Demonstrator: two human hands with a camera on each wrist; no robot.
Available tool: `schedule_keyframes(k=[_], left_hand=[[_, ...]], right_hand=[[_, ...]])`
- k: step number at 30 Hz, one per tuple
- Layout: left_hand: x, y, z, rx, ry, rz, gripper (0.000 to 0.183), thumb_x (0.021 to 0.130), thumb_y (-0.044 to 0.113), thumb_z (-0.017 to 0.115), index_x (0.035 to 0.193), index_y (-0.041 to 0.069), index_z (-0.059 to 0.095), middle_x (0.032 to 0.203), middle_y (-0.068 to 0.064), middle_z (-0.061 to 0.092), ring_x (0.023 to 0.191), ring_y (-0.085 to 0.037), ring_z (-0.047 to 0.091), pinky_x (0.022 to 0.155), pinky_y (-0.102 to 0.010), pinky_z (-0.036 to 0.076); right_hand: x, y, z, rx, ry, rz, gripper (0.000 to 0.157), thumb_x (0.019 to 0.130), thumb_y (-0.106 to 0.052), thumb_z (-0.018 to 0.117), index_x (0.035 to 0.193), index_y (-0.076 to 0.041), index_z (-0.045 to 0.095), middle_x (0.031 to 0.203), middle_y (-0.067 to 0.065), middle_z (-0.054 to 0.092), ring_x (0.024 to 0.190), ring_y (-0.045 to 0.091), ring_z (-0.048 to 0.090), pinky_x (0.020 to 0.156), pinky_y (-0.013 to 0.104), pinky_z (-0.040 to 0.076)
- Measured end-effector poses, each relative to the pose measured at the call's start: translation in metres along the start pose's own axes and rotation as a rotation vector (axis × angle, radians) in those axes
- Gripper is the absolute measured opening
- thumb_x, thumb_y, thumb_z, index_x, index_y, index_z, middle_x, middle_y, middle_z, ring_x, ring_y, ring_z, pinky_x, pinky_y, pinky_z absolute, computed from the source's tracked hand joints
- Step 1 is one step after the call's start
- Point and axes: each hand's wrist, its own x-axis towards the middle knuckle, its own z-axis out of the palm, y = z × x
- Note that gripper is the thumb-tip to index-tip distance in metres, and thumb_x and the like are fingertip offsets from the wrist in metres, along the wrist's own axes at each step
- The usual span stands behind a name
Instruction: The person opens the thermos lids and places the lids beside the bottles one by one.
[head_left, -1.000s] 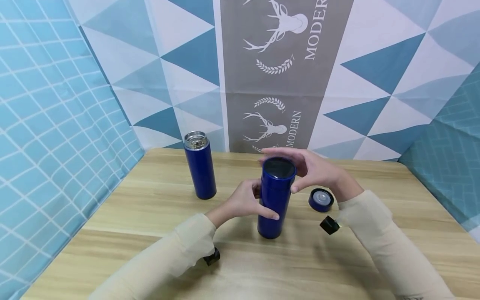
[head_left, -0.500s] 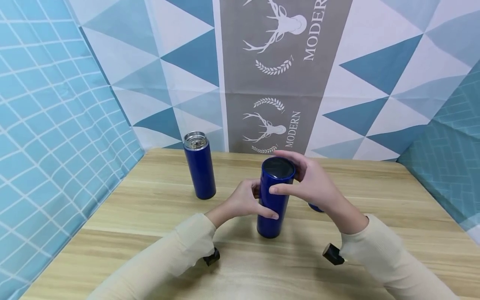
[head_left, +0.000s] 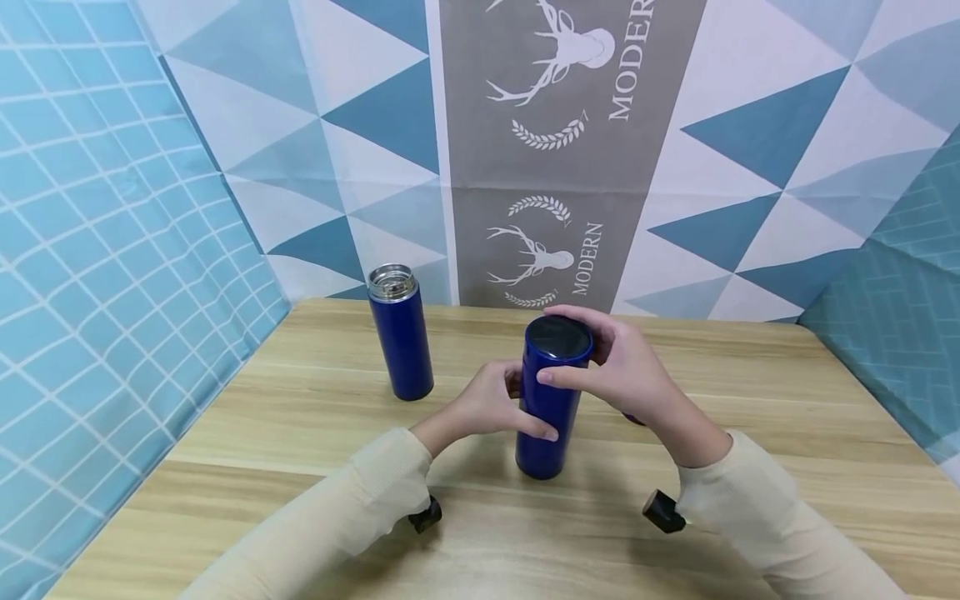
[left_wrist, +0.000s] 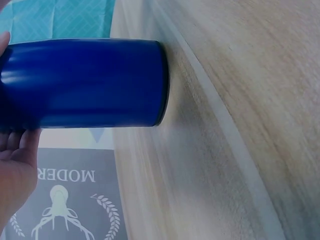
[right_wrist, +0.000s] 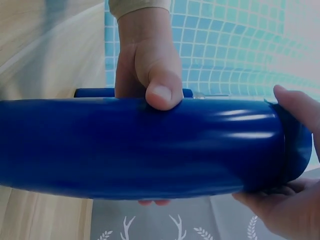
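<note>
Head view: two hands curled firmly round one upright blue flask (head_left: 546, 417).
Left hand (head_left: 491, 402) grips the flask's middle, thumb across its near side, fingers behind. Right hand (head_left: 624, 367) holds its top end, thumb and fingers bent round the black-topped lid (head_left: 558, 337), which sits on the flask. Whether the flask's base touches the wooden table (head_left: 300, 492) I cannot tell. Just right of the flask, a small dark blue thing (head_left: 633, 419) is mostly hidden by the right hand. Well to the flask's left and farther back stands a second flask (head_left: 402, 346), its metal neck bare. Behind the flask hangs a deer-printed cloth (head_left: 555, 167).
</note>
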Motion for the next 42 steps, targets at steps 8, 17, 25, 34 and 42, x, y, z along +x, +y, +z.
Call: schedule_keyframes(k=[8, 17, 25, 34, 42], left_hand=[[-0.001, -0.001, -0.001, -0.005, 0.004, 0.003, 0.056, 0.061, 0.01, 0.089, 0.112, 0.007, 0.066, 0.107, -0.01, 0.073, 0.09, -0.006, 0.068, 0.085, -0.024, 0.056], [0.001, -0.001, 0.0, -0.006, 0.008, -0.002, 0.055, 0.061, 0.01, 0.089, 0.111, 0.006, 0.066, 0.106, -0.01, 0.073, 0.087, -0.005, 0.067, 0.084, -0.024, 0.056], [0.0, 0.0, 0.0, 0.009, 0.01, -0.011, 0.054, 0.061, 0.013, 0.089, 0.109, 0.008, 0.067, 0.103, -0.008, 0.074, 0.086, -0.006, 0.068, 0.081, -0.023, 0.056], [0.001, -0.002, -0.001, -0.013, -0.003, 0.001, 0.053, 0.062, 0.012, 0.089, 0.109, 0.007, 0.066, 0.104, -0.01, 0.074, 0.087, -0.008, 0.068, 0.084, -0.028, 0.056], [0.001, -0.002, -0.002, -0.003, -0.01, -0.009, 0.054, 0.062, 0.011, 0.088, 0.11, 0.007, 0.066, 0.105, -0.009, 0.073, 0.088, -0.006, 0.068, 0.086, -0.031, 0.057]], right_hand=[[0.004, 0.005, -0.006, -0.008, -0.084, -0.021, 0.062, 0.077, -0.011, 0.08, 0.134, -0.014, 0.053, 0.124, 0.02, 0.063, 0.103, 0.025, 0.067, 0.088, 0.024, 0.055], [0.01, 0.007, -0.012, 0.01, -0.16, -0.042, 0.063, 0.078, -0.01, 0.078, 0.136, -0.011, 0.051, 0.128, 0.022, 0.06, 0.108, 0.028, 0.066, 0.09, 0.024, 0.055], [0.015, 0.012, -0.018, 0.062, -0.231, -0.084, 0.064, 0.079, -0.007, 0.077, 0.136, -0.004, 0.049, 0.13, 0.027, 0.056, 0.11, 0.029, 0.063, 0.091, 0.026, 0.055], [0.02, 0.011, -0.022, 0.074, -0.294, -0.089, 0.065, 0.078, -0.005, 0.077, 0.137, -0.004, 0.048, 0.129, 0.029, 0.055, 0.11, 0.023, 0.063, 0.091, 0.028, 0.056], [0.024, 0.014, -0.026, 0.075, -0.35, -0.114, 0.066, 0.079, -0.004, 0.076, 0.138, -0.001, 0.047, 0.13, 0.03, 0.054, 0.108, 0.019, 0.065, 0.09, 0.029, 0.057]])
